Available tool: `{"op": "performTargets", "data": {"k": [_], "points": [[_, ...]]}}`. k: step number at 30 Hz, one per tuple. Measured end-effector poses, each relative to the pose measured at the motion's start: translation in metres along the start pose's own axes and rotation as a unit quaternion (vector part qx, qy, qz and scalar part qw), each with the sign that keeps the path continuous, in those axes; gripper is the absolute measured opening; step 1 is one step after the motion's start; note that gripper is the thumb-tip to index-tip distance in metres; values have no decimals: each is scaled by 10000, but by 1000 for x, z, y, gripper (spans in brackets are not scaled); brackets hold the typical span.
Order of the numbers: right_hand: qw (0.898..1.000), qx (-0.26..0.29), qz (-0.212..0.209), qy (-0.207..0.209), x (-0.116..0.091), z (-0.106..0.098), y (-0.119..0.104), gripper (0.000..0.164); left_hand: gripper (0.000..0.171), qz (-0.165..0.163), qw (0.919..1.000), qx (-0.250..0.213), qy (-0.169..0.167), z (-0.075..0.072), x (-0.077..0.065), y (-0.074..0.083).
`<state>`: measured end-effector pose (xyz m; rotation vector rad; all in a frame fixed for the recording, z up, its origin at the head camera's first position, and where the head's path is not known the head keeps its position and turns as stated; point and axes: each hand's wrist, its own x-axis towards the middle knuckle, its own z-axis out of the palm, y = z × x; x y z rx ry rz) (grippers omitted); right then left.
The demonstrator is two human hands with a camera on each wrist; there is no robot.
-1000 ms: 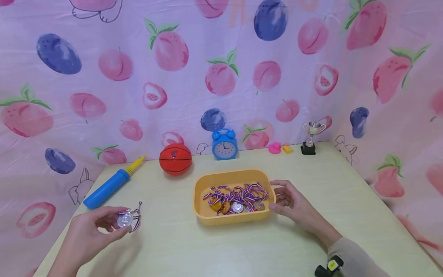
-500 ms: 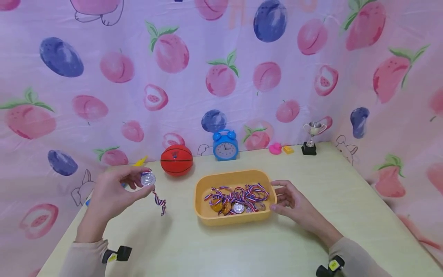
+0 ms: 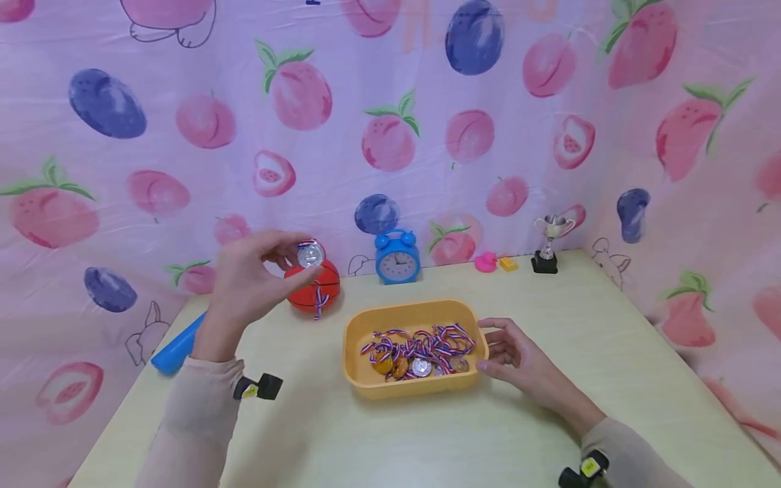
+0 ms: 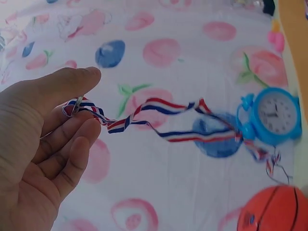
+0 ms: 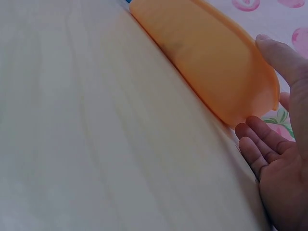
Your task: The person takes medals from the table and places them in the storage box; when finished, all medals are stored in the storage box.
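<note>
My left hand [image 3: 247, 281] pinches a silver medal [image 3: 311, 255] between thumb and fingers, up in front of the red basketball [image 3: 317, 293]. In the left wrist view the medal is edge-on, and its red, white and blue ribbon [image 4: 192, 137] trails down from the fingers. A yellow plastic tub [image 3: 409, 388] stands mid-table, holding several gold and silver medals with tangled striped ribbons [image 3: 427, 346]. Against the tub's right end rests my right hand [image 3: 518, 362], fingers loosely bent. In the right wrist view its thumb [image 5: 274, 50] touches the rim, and its other fingertips are beside the lower wall.
A blue alarm clock [image 3: 396, 261] stands at the back, right of the basketball. Farther right are a pink rubber duck [image 3: 485, 262], a small yellow block [image 3: 508, 264] and a silver trophy cup [image 3: 552, 237]. A blue pump [image 3: 177, 349] lies at the left, partly behind my left arm.
My left hand has risen and moved right with the medal, from low at the left to in front of the basketball. The right hand and tub stay in place.
</note>
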<state>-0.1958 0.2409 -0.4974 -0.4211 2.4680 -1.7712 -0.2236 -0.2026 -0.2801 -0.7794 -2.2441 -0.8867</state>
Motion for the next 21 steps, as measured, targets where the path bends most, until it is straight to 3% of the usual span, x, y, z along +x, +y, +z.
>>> {"op": "performTargets", "data": {"k": [8,13,18,21], "points": [[10000,0,4,-13,-1,0,-1,67,48,231,9992,-115,-314,24,28,26],[10000,-19,-39,-8,-1,0,-2,67,43,461,9966,-378,-561,47,35,36],[10000,16,-84,1,0,2,-3,67,43,292,9947,-556,-820,80,19,32],[10000,9,-99,2,1,2,-4,67,44,-104,9914,-561,-1179,104,-2,25]]}}
